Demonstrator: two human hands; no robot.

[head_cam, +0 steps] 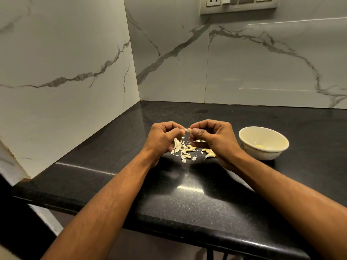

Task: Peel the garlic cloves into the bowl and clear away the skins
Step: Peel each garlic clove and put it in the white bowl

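A small garlic clove (188, 130) is held above the black counter between my two hands. My left hand (163, 139) pinches its left end with curled fingers. My right hand (212, 138) pinches its right end between thumb and fingers. Below the hands lies a loose heap of pale garlic skins (185, 150), with more cloves or skins (210, 153) under my right hand; I cannot tell which. A cream bowl (263, 142) stands to the right of my right hand and has a peeled piece of garlic (260, 146) inside.
The black stone counter (187, 194) fills a corner between two marble-patterned walls. Its front edge runs close to my forearms, and it drops off at the left. A switch and socket panel (238, 4) sits high on the back wall.
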